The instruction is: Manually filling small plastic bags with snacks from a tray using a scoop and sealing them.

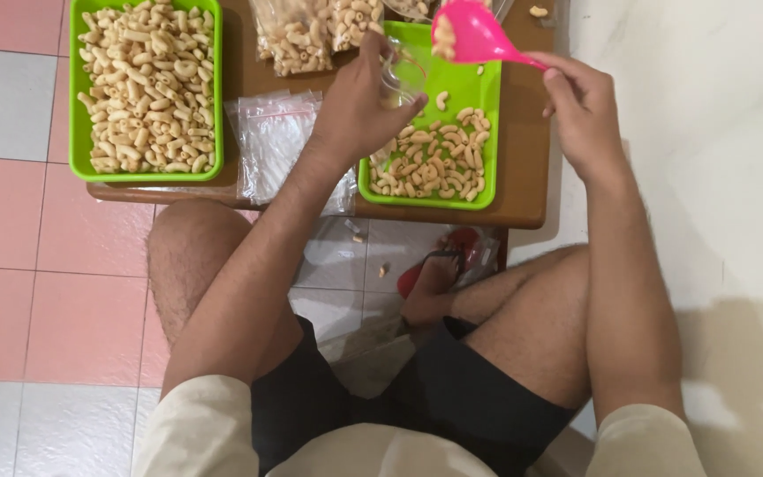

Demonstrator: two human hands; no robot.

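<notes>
Macaroni pieces point(445, 37), pale curled tubes, heaped in bowl of pink plastic scoop point(474, 34), just above far end of right green tray point(487, 141). Head view, only one given: right hand point(583, 110) clenched round end of scoop handle, long axis of scoop slanting from that hand up and leftward, bowl end toward left hand point(359, 106). Left hand curled about small clear plastic bag point(402, 78), mouth held open just below and left of scoop bowl, over same tray; left hand nearer to bowl than right. More macaroni point(434, 163) loose across near half of that tray. Left of it, flat stack of empty zip bags point(271, 141); further left, second green tray point(77, 132) piled full; beyond it, filled bags point(311, 31). All on low brown table point(523, 190).
</notes>
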